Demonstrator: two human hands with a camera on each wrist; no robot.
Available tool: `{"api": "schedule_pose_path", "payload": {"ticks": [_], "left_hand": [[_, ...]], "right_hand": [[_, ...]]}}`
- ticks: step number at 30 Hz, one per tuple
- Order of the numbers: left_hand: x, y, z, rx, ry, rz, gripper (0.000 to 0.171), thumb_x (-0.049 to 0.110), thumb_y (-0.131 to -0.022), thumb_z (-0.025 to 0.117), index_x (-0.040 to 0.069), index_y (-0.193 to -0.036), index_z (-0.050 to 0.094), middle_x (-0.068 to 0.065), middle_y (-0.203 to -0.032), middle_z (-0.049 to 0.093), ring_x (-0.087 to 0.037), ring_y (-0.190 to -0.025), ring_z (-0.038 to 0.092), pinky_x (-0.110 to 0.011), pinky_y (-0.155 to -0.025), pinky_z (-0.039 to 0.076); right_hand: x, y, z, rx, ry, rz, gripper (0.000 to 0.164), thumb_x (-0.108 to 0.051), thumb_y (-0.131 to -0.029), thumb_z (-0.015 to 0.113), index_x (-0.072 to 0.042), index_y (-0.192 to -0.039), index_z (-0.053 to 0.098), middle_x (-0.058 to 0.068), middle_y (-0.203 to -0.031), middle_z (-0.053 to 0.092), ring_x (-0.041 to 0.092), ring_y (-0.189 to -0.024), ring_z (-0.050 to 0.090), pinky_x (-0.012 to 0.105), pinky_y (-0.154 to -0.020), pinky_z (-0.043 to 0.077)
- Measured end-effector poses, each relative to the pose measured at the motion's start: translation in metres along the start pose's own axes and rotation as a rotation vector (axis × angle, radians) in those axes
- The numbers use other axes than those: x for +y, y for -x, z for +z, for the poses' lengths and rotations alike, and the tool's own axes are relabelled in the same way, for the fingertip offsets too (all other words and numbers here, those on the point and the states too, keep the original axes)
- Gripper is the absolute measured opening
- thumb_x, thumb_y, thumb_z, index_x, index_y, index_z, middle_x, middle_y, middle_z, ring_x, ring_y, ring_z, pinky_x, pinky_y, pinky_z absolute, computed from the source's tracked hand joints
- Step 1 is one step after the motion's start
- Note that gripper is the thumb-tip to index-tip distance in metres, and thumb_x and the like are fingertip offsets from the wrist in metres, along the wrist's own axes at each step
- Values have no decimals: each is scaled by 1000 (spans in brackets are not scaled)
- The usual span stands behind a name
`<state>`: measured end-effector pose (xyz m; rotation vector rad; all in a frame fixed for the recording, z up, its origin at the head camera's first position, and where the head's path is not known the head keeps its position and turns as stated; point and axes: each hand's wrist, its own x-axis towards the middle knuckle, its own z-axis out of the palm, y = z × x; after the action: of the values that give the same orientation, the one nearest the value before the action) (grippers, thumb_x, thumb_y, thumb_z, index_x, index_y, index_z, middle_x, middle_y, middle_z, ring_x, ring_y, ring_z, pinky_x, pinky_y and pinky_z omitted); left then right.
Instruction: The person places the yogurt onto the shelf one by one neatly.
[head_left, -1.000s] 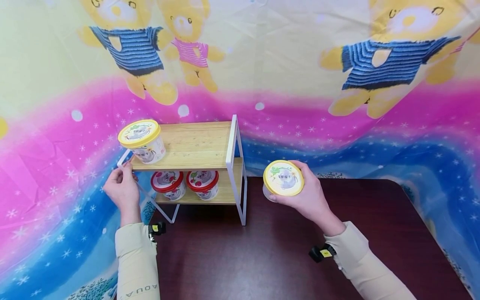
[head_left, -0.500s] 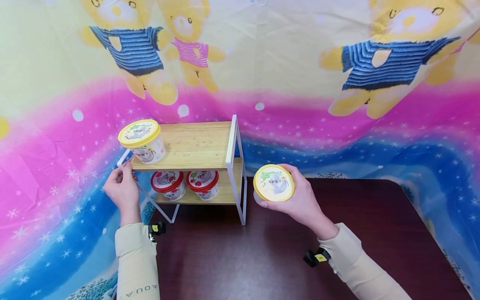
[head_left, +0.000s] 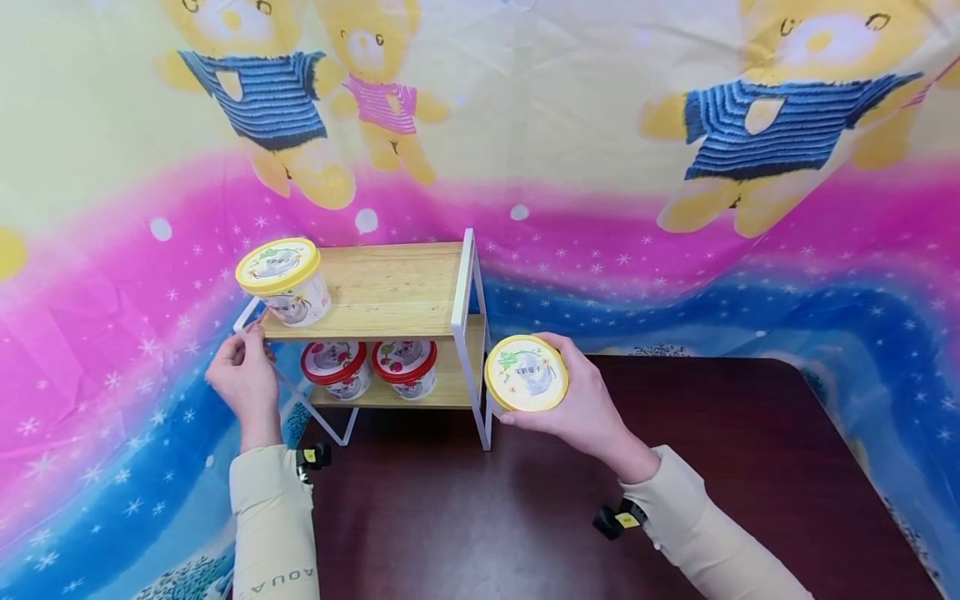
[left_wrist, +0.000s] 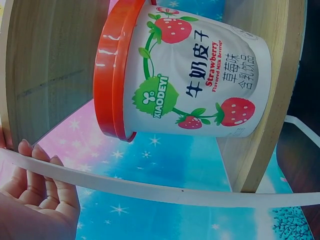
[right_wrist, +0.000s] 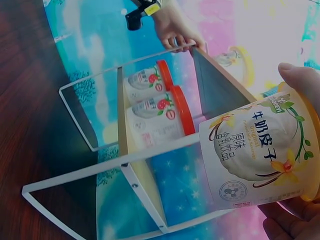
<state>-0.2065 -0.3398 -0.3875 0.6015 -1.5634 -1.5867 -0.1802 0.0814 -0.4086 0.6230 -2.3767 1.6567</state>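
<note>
In the head view a two-tier shelf [head_left: 397, 292] with wooden boards and white metal sides stands at the back of the table. My left hand [head_left: 246, 377] grips the white frame at the shelf's upper left corner. In my right hand [head_left: 588, 408], off the shelf's right side, is a white tub with a yellow lid [head_left: 527, 373]. Its vanilla-flower label faces the right wrist camera. Another yellow-lidded tub [head_left: 298, 302] sits on the top board at the left end. Two red-lidded strawberry tubs [head_left: 335, 369] stand side by side on the lower board.
A dark brown table [head_left: 435, 508] lies under the shelf and both forearms. Behind it hangs a printed cloth [head_left: 570, 225] with bears. The shelf's right side frame [head_left: 465, 333] rises between the held tub and the red-lidded tubs.
The right hand has carried its yellow-lidded tub left and slightly down, closer to the shelf's right side. The left hand and the tubs on the shelf have stayed put.
</note>
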Motion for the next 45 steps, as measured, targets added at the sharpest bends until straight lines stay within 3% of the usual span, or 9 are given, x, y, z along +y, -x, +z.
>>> {"api": "schedule_pose_path", "payload": {"ticks": [7,11,15,18,26,39,45], "left_hand": [[-2,-2,0,-2,9,42,24,29,-96,73,5,-97,78,0,-86,70,-15,-71,60,-23,-68,48],[-4,-5,0,-5,19,42,23,27,-97,73,4,-96,78,0,-87,71,-13,-69,59,-24,-67,47],[-2,-3,0,-6,15,29,22,28,-96,73,6,-94,78,-2,-92,71,-12,-70,59,-23,-68,47],[0,-1,0,-8,14,28,22,28,-96,73,7,-91,77,-4,-92,71,-13,-71,59,-23,-68,47],[1,-1,0,-6,15,28,22,28,-96,73,7,-93,78,-2,-85,69,-15,-72,60,-24,-69,48],[1,0,1,-7,17,10,22,29,-96,74,7,-93,77,-3,-103,73,-12,-73,60,-24,-71,48],[0,0,0,-4,33,37,20,27,-95,74,7,-94,78,-3,-89,71,-14,-70,60,-23,-66,47]], "right_hand": [[-8,-1,10,-29,-25,-17,102,-32,-57,102,-26,-143,47,-8,-130,56,15,-116,54,42,-86,55],[-30,1,14,-47,-31,-4,101,-21,-57,101,-17,-143,48,-2,-130,57,18,-116,54,43,-86,55],[-31,1,20,-69,-29,-17,100,-32,-59,101,-22,-143,47,-6,-130,56,16,-117,54,40,-84,56],[-17,-1,27,-79,-29,-41,100,-44,-58,100,-32,-142,46,-13,-129,55,13,-117,54,37,-83,57],[-27,0,42,-120,-69,-54,100,-37,-59,100,-30,-142,45,-13,-128,57,13,-115,55,36,-83,57],[-41,1,66,-177,-128,-92,97,-31,-60,100,-30,-140,45,-13,-126,58,12,-113,56,34,-83,57],[-53,-3,75,-193,-155,-127,98,-37,-60,100,-29,-141,45,-13,-127,58,11,-114,56,34,-84,56]]}}
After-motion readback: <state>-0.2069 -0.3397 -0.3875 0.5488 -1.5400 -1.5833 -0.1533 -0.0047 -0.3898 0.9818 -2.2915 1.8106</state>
